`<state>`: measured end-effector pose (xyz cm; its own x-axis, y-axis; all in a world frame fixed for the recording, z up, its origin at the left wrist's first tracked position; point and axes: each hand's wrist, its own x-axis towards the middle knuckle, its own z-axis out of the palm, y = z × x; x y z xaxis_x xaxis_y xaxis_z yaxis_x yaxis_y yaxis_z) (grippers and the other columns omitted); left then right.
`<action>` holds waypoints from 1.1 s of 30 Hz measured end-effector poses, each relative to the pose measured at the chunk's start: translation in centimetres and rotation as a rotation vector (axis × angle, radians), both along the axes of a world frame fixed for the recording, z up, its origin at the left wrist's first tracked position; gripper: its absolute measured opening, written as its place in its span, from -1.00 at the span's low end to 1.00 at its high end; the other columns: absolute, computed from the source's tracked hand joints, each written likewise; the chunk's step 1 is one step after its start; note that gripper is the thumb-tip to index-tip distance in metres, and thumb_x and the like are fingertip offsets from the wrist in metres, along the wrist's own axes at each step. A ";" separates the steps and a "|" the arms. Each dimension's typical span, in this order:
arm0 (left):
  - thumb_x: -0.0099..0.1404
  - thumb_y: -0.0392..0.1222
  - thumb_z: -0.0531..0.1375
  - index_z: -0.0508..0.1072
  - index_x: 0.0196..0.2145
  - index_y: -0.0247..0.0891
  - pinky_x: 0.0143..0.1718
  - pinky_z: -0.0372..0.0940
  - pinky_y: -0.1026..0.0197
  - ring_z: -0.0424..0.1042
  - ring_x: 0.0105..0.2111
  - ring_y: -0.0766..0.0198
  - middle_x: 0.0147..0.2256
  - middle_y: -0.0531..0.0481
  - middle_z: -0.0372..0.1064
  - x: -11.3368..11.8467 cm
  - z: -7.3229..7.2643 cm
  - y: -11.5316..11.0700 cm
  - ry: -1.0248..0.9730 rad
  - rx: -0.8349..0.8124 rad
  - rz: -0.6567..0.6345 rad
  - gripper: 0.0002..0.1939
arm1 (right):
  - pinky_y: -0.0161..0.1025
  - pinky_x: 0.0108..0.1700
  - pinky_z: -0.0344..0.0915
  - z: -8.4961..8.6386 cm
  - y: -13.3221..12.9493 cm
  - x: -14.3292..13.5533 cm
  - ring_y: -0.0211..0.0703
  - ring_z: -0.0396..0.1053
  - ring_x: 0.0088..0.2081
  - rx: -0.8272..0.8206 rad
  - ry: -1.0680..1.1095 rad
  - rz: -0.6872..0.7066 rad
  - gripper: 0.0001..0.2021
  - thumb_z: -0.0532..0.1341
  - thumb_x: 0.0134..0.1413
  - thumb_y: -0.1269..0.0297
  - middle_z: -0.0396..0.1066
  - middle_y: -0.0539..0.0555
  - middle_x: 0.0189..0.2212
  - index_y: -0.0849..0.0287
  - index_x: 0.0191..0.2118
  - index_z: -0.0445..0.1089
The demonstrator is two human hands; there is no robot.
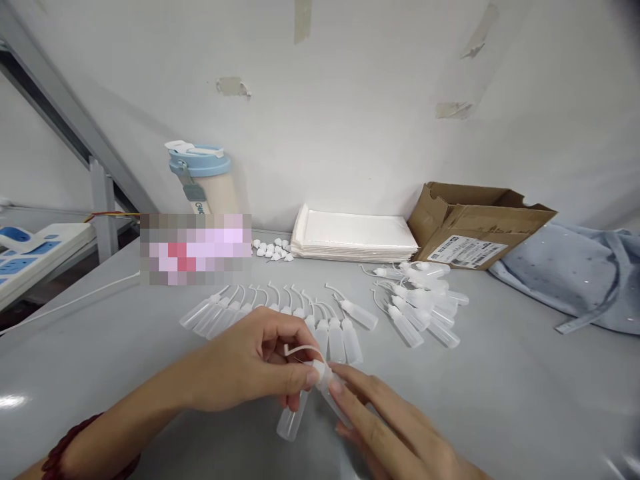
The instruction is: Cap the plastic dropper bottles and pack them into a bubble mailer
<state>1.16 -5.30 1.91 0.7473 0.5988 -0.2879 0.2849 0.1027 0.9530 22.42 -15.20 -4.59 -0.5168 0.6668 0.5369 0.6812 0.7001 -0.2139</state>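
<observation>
A blue-lidded tumbler (215, 190) stands near the wall (350, 120), while a blue-grey cloth (585, 273) lies beside an open cardboard box (485, 227) on the grey surface (500, 387).

The bare left hand (240, 363) hides parts of some small, clear plastic bottles (353, 340) in the row. The bare right hand (395, 427) covers some of the clear bottle with a white cap (338, 409), so its bottom seems hard to make out. Blurry pink squares (210, 247) cover something. Tiny words on the white paper label (467, 251) can't be read. The blue spotted cloth (565, 273) runs off the right edge.
</observation>
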 end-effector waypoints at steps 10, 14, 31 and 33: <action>0.17 -0.19 0.25 0.45 -0.39 -0.33 -0.48 0.34 0.35 0.42 -0.56 0.37 -0.57 0.08 0.40 0.8 -0.5 -0.3 -0.035 -0.128 0.026 -0.86 | -0.20 -0.04 0.43 1.0 0.0 0.8 -0.01 0.33 0.05 0.109 -0.038 -0.030 -0.60 -0.09 0.29 0.39 0.32 0.30 0.06 0.36 0.18 0.18; 0.17 -0.17 0.26 0.47 -0.36 -0.32 -0.43 0.35 0.33 0.42 -0.51 0.36 -0.55 0.07 0.41 1.0 -1.1 -0.5 -0.040 -0.133 0.043 -0.86 | -0.27 -0.03 0.42 1.0 0.6 0.5 -0.08 0.41 -0.03 0.161 0.082 -0.020 -0.58 0.08 0.15 0.58 0.45 0.28 -0.07 0.41 0.14 0.22; 0.16 -0.27 0.25 0.55 -0.36 -0.19 -0.35 0.28 0.36 0.37 -0.37 0.36 -0.34 0.07 0.41 1.9 -1.1 -1.5 -0.093 0.206 0.099 -0.92 | -0.34 -0.45 0.26 3.0 1.0 -0.7 -0.24 0.32 -0.47 -0.768 0.499 -0.136 -0.79 0.04 0.22 0.20 0.40 0.02 -0.47 0.17 -0.18 0.35; 0.17 -0.23 0.24 0.55 -0.38 -0.21 -0.37 0.25 0.36 0.36 -0.38 0.35 -0.36 0.06 0.41 1.9 -1.0 -1.6 -0.068 0.187 0.102 -0.93 | -0.33 -0.42 0.27 2.9 0.9 -0.7 -0.23 0.33 -0.44 -0.736 0.478 -0.106 -0.81 0.03 0.23 0.24 0.39 0.03 -0.44 0.16 -0.16 0.32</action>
<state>3.08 -6.91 0.88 0.6944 0.7102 -0.1158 0.2164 -0.0527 0.9749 21.73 -14.29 -1.72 -0.2627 0.9602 0.0948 0.4573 0.2104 -0.8641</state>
